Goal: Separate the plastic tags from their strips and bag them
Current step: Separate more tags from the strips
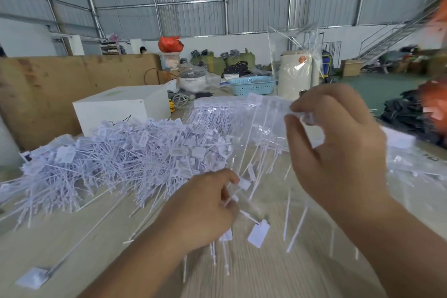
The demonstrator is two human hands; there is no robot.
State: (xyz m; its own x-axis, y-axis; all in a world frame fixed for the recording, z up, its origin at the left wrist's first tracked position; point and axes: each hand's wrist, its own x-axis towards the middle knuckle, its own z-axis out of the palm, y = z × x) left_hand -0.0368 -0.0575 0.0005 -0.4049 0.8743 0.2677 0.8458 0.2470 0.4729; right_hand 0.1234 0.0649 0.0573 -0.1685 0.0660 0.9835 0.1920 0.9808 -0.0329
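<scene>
A big heap of white plastic tags (116, 157) with long thin stems covers the left half of the wooden table (254, 273). My right hand (338, 152) is raised and pinches a strip of tags (271, 104) by its top edge; the stems hang down from it. Lower down, my left hand (205, 205) is closed around several loose tags (258, 232), whose stems stick out below my fist. A clear plastic bag (297, 60) stands upright behind my right hand. More clear bags with tags (416, 172) lie at the right.
A white box (121, 109) stands behind the heap, with a brown cardboard wall (60, 84) behind it. Farther back are a blue basket (251, 84), a cooker pot (193, 80) and a white drum (292, 80). A single tag (33, 278) lies at the near left.
</scene>
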